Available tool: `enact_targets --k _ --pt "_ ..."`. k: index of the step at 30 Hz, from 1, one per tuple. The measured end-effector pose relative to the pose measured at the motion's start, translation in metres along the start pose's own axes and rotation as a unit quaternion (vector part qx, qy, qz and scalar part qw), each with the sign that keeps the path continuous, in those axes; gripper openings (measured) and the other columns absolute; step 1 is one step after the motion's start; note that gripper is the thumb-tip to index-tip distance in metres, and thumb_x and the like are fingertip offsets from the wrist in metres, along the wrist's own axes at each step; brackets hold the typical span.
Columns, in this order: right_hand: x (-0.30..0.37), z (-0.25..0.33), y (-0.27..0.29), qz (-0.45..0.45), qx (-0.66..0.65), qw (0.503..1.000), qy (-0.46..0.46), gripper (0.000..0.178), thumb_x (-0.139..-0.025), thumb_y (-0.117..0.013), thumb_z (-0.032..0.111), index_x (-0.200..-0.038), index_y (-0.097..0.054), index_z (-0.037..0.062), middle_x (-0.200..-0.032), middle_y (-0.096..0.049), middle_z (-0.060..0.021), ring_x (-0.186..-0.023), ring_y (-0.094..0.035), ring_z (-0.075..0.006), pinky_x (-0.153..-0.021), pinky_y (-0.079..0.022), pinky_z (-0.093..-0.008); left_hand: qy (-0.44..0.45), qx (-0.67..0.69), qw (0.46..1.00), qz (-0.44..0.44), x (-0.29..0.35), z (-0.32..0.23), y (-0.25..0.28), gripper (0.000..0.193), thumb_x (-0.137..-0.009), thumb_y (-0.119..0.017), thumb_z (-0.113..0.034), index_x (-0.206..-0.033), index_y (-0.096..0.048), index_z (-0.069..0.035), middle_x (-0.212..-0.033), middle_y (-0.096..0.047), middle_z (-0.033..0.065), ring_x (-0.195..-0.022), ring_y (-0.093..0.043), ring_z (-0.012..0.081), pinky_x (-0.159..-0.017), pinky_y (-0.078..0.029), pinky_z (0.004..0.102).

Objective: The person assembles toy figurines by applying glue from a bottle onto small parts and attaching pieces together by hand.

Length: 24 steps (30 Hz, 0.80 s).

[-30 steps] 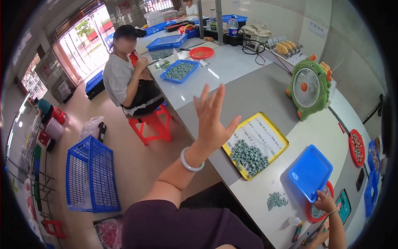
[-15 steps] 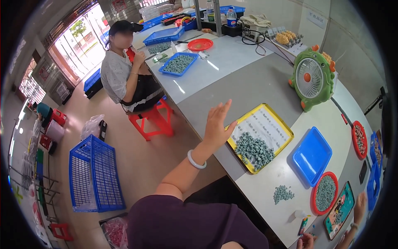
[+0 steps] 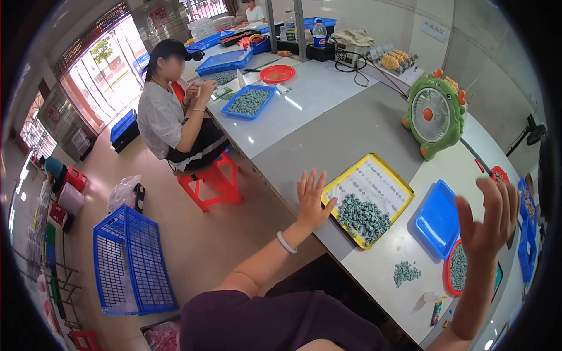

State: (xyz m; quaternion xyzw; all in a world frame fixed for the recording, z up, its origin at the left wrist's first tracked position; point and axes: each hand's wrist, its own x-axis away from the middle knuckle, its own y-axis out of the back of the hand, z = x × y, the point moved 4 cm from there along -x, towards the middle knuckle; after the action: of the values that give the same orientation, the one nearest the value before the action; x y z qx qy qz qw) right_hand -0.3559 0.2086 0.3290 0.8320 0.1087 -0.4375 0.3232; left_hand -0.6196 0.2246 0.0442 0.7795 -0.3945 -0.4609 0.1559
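Beside the near left edge of a yellow-rimmed tray (image 3: 406, 205), my left hand (image 3: 314, 202) is held with its fingers spread and nothing in it. The tray bears a white sheet with small pieces in rows and a heap of grey-green pieces (image 3: 360, 215). My right hand (image 3: 492, 216) is raised at the right, its fingers apart and slightly bent, holding nothing. It hides part of a blue tray (image 3: 434, 225) and of a red round tray (image 3: 448, 275) filled with small grey-green pieces. A loose pile of such pieces (image 3: 405, 273) lies on the table.
A green dinosaur-shaped fan (image 3: 434, 114) stands at the back right. Near the front edge is a small tube (image 3: 436, 313). A co-worker (image 3: 170, 111) sits at the far left of the table by a blue tray of pieces (image 3: 249, 102). A blue crate (image 3: 132, 263) stands on the floor.
My left hand has lowered slightly beside the yellow-rimmed tray. My right hand now shows raised at the right, covering the phone-like screen. The seated co-worker's hands have come together.
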Motion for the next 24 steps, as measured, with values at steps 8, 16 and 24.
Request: enact_targets --k 8,16,24 --pt "0.008 -0.046 -0.121 0.331 -0.082 0.909 -0.240 0.031 -0.087 -0.052 0.026 -0.071 -0.051 -0.0017 -0.061 -0.051 -0.0144 -0.059 -0.051 -0.0284 -0.059 -0.040 -0.0384 -0.004 0.029 0.999 0.014 -0.008 -0.011 -0.009 0.071 -0.079 -0.062 -0.031 -0.137 -0.029 -0.006 -0.140 -0.027 0.0216 -0.132 -0.017 0.0401 -0.106 -0.013 0.0475" --pt "0.019 -0.012 -0.124 0.442 -0.649 0.520 -0.336 0.033 -0.089 -0.047 0.019 -0.060 -0.044 0.0050 -0.052 -0.037 0.0002 -0.046 -0.034 -0.0091 -0.044 -0.027 -0.0241 0.025 0.035 0.998 0.045 -0.008 -0.003 -0.005 0.069 -0.080 -0.060 -0.031 -0.138 -0.029 -0.007 -0.140 -0.027 0.0204 -0.133 -0.013 0.0372 -0.107 -0.010 0.0471" --pt "0.029 -0.038 -0.125 0.497 -0.301 0.779 -0.236 0.033 -0.090 -0.048 0.019 -0.063 -0.050 0.0000 -0.054 -0.041 -0.0017 -0.054 -0.038 -0.0080 -0.051 -0.033 -0.0248 0.022 0.032 0.999 0.027 -0.009 -0.008 -0.004 0.067 -0.080 -0.061 -0.028 -0.136 -0.032 -0.007 -0.138 -0.031 0.0203 -0.132 -0.017 0.0382 -0.107 -0.015 0.0461"
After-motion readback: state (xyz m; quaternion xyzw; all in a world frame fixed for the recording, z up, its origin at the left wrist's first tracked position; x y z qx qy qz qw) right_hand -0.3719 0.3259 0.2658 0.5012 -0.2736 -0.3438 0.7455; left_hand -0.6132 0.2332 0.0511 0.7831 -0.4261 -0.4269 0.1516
